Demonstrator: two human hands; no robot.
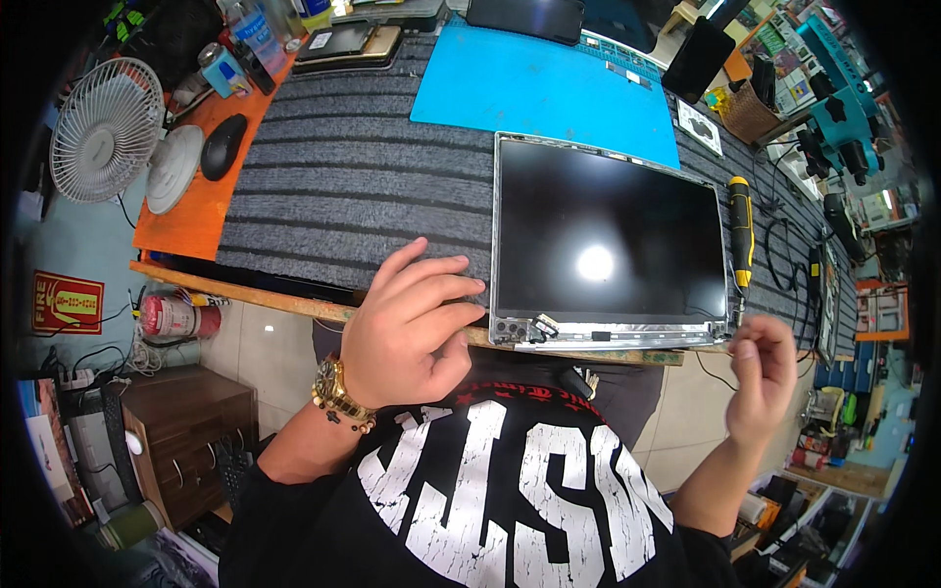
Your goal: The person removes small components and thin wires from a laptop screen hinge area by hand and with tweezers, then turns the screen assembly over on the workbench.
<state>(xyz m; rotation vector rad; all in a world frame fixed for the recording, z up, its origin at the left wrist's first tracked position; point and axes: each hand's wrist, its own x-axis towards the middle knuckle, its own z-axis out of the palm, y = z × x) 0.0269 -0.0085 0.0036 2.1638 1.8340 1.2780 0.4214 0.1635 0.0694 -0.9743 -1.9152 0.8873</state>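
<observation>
A laptop screen panel (608,235) with its bezel off lies face up at the bench's front edge, its metal strip and a short cable along the near side. Beside its left edge is my left hand (412,328), fingers stretched and apart, holding nothing, with a gold watch (335,384) on the wrist. Near the panel's lower right corner, my right hand (765,372) has thumb and fingers drawn together; whatever they hold is too small to make out. A yellow and black screwdriver (741,230) lies right of the panel, its tip toward my right hand.
Behind the panel lies a blue work mat (549,93) on grey striped cloth (343,186). At left are a white fan (108,127) and a black mouse (224,147). Black cables (784,250) and a teal microscope (838,108) stand at right; phones (524,18) lie at the back.
</observation>
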